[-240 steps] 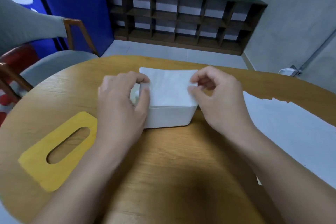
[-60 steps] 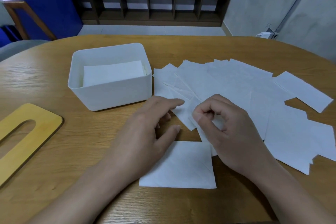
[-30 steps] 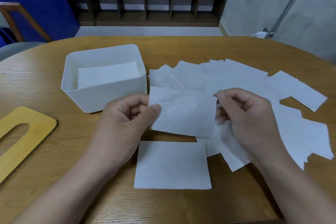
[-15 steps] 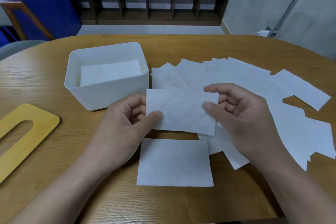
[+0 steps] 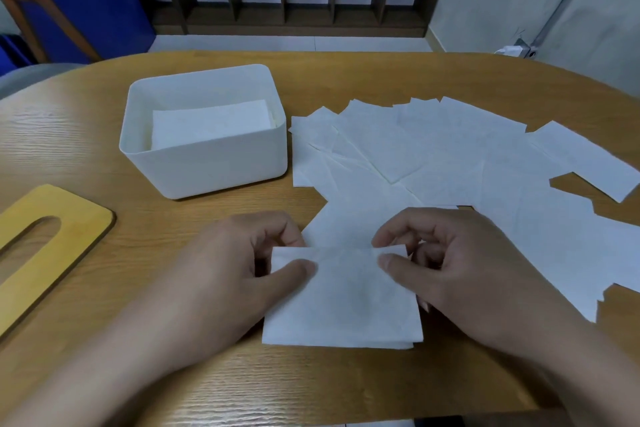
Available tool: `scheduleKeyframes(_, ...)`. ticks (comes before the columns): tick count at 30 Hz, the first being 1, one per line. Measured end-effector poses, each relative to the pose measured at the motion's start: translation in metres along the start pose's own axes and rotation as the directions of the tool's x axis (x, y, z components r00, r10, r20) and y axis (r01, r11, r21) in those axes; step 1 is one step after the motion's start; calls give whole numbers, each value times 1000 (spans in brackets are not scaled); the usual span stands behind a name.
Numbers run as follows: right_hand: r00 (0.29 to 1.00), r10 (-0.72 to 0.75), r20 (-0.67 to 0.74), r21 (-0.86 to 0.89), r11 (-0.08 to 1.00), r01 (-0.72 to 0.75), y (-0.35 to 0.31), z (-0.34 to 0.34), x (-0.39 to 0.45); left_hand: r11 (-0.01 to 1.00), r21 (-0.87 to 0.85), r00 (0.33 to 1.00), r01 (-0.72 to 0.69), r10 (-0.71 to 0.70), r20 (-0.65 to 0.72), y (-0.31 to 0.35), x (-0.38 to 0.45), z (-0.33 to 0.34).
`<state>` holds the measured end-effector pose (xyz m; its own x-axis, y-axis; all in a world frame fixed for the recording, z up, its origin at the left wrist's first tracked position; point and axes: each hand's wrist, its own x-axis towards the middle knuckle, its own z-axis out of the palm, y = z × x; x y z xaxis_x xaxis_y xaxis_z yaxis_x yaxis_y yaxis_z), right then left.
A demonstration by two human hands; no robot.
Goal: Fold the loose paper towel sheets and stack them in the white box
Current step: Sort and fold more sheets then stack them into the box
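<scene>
A stack of folded sheets [image 5: 211, 123] already sits in the white box [image 5: 207, 163], far left on the tabletop [image 5: 346, 76]. Both hands, left [image 5: 239, 267] and right [image 5: 450, 260], pinch one sheet [image 5: 343, 298] near, mid-fold. Many loose sheets [image 5: 450, 156] remain spread right. A yellow lid [image 5: 41, 250] lies left, out of the way.

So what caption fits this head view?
Both hands, left hand and right hand, pinch a paper sheet near the white box.
</scene>
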<state>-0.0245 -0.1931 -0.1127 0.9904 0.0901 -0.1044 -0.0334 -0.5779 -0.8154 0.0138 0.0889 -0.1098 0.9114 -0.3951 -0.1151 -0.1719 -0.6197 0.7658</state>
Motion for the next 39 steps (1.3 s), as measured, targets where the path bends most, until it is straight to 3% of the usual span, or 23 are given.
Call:
scheduleKeyframes(9, 993, -91, 71, -295, 949, 108, 3, 7, -1, 977, 211, 997, 33, -47, 60, 0, 4, 0)
scheduleKeyframes(12, 988, -150, 42, -362, 919, 155, 1, 5, 0, 978, 211, 1000, -1, 3, -7, 1, 7, -3)
scheduleKeyframes(17, 981, -191, -11, -321, 930, 178, -1, 6, 1, 958, 281, 967, -64, 129, -220, -2, 28, 10)
scheduleKeyframes(23, 977, -197, 79, -332, 919, 212, 3, 16, 3, 898, 434, 971, -67, 158, -178, 5, 47, 35)
scheduleKeyframes(29, 967, -239, 85, -361, 897, 254, 5, 18, 4, 949, 310, 989, -61, 99, -108, 15, 53, 35)
scheduleKeyframes(32, 967, -240, 83, -362, 897, 254, 4, 17, 4, 960, 257, 987, -107, 134, -89, 17, 52, 37)
scheduleKeyframes(36, 962, -253, 101, -369, 889, 272, 4, 15, 4, 979, 153, 979, -137, 157, -127, 19, 46, 41)
scheduleKeyframes(39, 959, -263, 109, -387, 877, 284, 4, 16, 4, 991, 7, 962, -135, 133, -237, 17, 47, 39)
